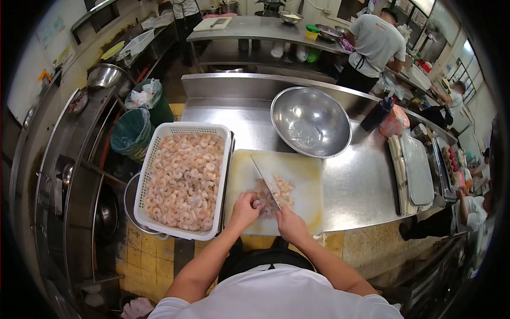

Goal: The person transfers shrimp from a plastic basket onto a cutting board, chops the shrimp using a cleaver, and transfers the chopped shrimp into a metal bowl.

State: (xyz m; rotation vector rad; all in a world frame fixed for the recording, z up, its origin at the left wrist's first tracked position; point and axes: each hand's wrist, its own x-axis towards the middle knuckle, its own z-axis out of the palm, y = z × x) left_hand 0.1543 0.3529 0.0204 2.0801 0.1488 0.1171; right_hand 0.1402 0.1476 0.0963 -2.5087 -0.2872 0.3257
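My right hand point(291, 226) is wrapped round the handle of a kitchen knife point(264, 179), its blade pointing away from me over the white cutting board point(311, 207). Left of the blade, my left hand point(246, 211) has its fingers curled round a shrimp point(258, 204) near the board's front. Cut shrimp pieces point(283, 190) lie to the right of the blade, with more shrimp between the blade and my left hand. A white perforated basket point(227, 175) full of peeled shrimp point(183, 181) stands left of the board.
A large steel bowl point(311, 122) sits behind the board. To the right are a dark squeeze bottle point(377, 114) and stacked trays point(416, 170). Lined bins point(130, 130) stand at the left. A co-worker point(374, 45) in a white shirt stands beyond the counter.
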